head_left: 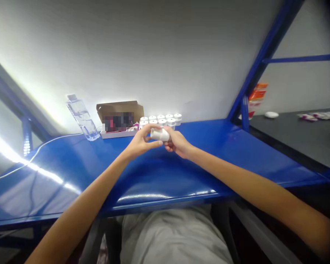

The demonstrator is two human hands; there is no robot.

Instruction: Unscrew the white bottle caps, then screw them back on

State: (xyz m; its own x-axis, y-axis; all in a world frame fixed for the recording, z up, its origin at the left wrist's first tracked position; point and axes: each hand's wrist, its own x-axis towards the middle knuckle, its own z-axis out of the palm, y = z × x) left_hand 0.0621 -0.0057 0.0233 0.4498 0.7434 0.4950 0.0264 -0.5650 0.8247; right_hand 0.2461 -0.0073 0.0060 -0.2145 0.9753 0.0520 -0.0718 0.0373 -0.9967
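Observation:
A small white bottle [159,135] is held lying nearly sideways above the blue desk. My left hand [142,142] has its thumb and fingers curved round the bottle's left end. On the other end, the fingers of my right hand [179,141] are closed, covering much of that side. Just behind the hands, several white bottles [161,121] of a like kind stand upright in rows, partly hidden by my fingers. An open cardboard box [118,135] stands left of them, with dark and pink items inside that are blurred out in part.
A clear water bottle [84,119] stands on the blue desk [209,146] left of the box. A white cable [52,140] runs along the left. Blue frame posts [253,75] rise at both sides. Past the right one lie an orange packet [257,97] and a white rounded object [271,114].

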